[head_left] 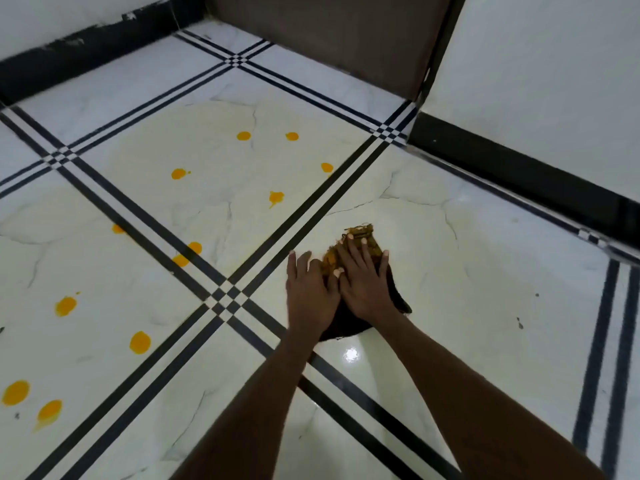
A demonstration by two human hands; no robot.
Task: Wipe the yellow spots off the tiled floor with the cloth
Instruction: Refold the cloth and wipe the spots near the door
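A dark brown cloth [399, 295], stained yellow at its far end, lies flat on the white tiled floor [467, 271] just right of a crossing of black stripes. My right hand [363, 284] presses flat on top of it with fingers spread. My left hand [308, 292] lies beside it, thumb side over the cloth's left edge and fingers stretched onto the tile. Several yellow spots remain: some on the far tile [243, 135], one pair on the black stripe [187, 254], others on the left tile [140, 342].
White walls with black skirting [519, 171] bound the floor at right and at far left. A brown panel [329, 32] stands in the far corner. A pale smeared film covers the tiles around the spots. A light glare [350, 355] shines near my forearms.
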